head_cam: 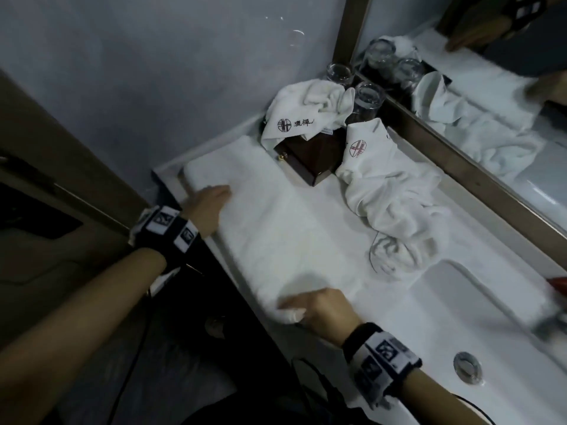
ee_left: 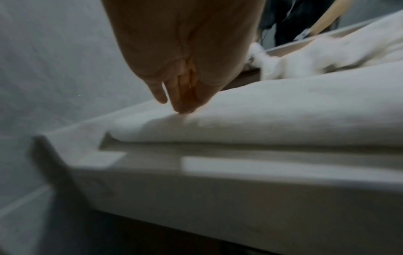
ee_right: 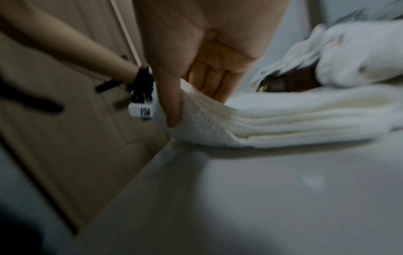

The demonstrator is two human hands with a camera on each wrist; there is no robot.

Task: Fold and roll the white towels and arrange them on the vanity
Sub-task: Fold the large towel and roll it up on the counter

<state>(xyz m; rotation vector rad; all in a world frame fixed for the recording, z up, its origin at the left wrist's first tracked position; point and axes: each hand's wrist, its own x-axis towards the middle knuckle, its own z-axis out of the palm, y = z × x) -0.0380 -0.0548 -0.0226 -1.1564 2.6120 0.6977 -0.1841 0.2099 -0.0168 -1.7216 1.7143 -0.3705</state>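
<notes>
A long white towel [head_cam: 276, 228], folded into a thick strip, lies along the front edge of the white vanity [head_cam: 429, 302]. My left hand [head_cam: 219, 194] rests on its far end with straight fingers; the left wrist view shows the fingertips [ee_left: 182, 107] pressing into the towel [ee_left: 261, 117]. My right hand [head_cam: 294, 311] grips the near end. In the right wrist view its thumb [ee_right: 172, 110] and fingers pinch the lifted corner of the layered towel [ee_right: 294, 117].
Two crumpled white towels with logos [head_cam: 294, 118] [head_cam: 389, 191] lie around a dark wooden box [head_cam: 310, 154]. Upturned glasses [head_cam: 368, 96] stand by the mirror [head_cam: 491, 87]. The sink basin [head_cam: 491, 317] with its drain [head_cam: 468, 366] is on the right.
</notes>
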